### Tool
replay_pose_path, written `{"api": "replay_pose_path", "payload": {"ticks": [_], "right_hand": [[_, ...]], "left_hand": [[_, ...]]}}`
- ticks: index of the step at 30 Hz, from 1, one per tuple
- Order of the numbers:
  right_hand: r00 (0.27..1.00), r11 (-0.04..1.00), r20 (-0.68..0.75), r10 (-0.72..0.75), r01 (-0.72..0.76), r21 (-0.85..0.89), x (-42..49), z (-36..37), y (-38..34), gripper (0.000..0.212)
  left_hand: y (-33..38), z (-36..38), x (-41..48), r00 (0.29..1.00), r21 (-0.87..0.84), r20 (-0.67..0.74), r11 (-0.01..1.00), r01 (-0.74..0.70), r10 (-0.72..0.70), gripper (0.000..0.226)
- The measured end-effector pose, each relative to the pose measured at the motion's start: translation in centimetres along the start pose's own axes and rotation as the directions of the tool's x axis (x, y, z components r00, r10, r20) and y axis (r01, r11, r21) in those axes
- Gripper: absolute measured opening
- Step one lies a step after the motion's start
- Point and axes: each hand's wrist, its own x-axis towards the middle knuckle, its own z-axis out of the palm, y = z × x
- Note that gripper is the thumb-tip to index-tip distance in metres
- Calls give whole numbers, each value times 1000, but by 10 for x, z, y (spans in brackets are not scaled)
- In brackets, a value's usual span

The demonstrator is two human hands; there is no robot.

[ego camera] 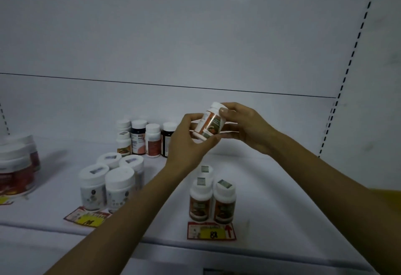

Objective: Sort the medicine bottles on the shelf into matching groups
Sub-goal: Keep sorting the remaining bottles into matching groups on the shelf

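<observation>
Front edge of white shelf (271, 198): two price tags, one (211, 231) right of centre, red/yellow, another (86, 217) toward the left. Just behind the centre tag, 3 orange-label bottles (211, 198) w/ white caps, grouped tight, upright, 2 in front and 1 behind. Behind the left tag, 4 white bottles (110, 179) w/ wide white caps, clustered, touching or nearly so. Far left edge: big red-label jars (16, 170), stacked or bunched, blurry. Above shelf middle, both hands hold one orange-label bottle (209, 123), white cap, tilted w/ cap up and to the right, clear of the surface. Left hand (188, 142) curled under and round its lower end, thumb and fingers closed on it. Right hand (245, 125) grips cap end, fingers wrapped over top. Further back, near rear wall, mixed row (145, 140): small white-cap bottles, 2 dark ones, 1 w/ orange label, standing close together. Label text unreadable.
</observation>
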Motion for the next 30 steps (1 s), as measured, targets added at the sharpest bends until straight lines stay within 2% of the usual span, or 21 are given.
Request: {"api": "replay_pose_path", "payload": {"ticks": [2, 5, 9, 12, 16, 18, 25, 30], "right_hand": [[999, 1000, -35, -26, 26, 7, -6, 0, 2, 27], [995, 999, -84, -47, 45, -24, -11, -6, 3, 32], [992, 999, -124, 20, -24, -29, -17, -18, 9, 39], [988, 997, -145, 56, -64, -49, -19, -22, 21, 37], [988, 994, -134, 78, -87, -59, -19, -19, 33, 32], [989, 994, -124, 82, -90, -63, -19, -17, 36, 28], [989, 992, -130, 74, -87, -93, -28, -15, 52, 26], [985, 992, -139, 102, -111, -54, -46, -7, 83, 25]], "left_hand": [[2, 9, -3, 999, 39, -28, 999, -31, 32, 58], [4, 15, -8, 999, 58, 35, 998, -7, 5, 62], [-9, 7, -22, 992, -13, 36, 992, 123, -123, 52], [-32, 2, -35, 966, -70, 29, 964, 258, -257, 44], [-49, 3, -53, 934, -116, 70, 927, 356, -350, 76], [-53, 4, -61, 915, -144, 125, 905, 400, -385, 80], [-58, 6, -74, 861, -158, 303, 870, 467, -407, 84], [-54, 9, -76, 868, -135, 350, 898, 420, -353, 64]]}}
